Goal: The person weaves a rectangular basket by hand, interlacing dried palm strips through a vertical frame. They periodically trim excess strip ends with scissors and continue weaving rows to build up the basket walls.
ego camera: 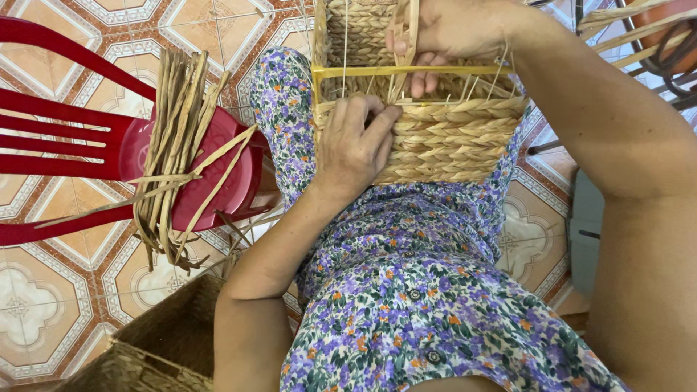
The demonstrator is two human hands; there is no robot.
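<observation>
A half-woven straw basket [450, 138] rests on my lap, on a purple flowered dress. Its braided wall faces me and a yellow frame bar [363, 71] crosses its top. My left hand [353, 145] presses flat against the near wall, fingers curled over the rim. My right hand [446, 36] reaches in from above and pinches a dried straw strand [404, 33] at the basket's inner edge. Thin upright stakes stick up around the rim.
A red plastic chair [109, 138] stands at my left with a bundle of dried straw strands [174, 152] laid over its seat. Another woven basket [145, 348] sits on the patterned tiled floor at lower left. A grey object [585, 232] lies at right.
</observation>
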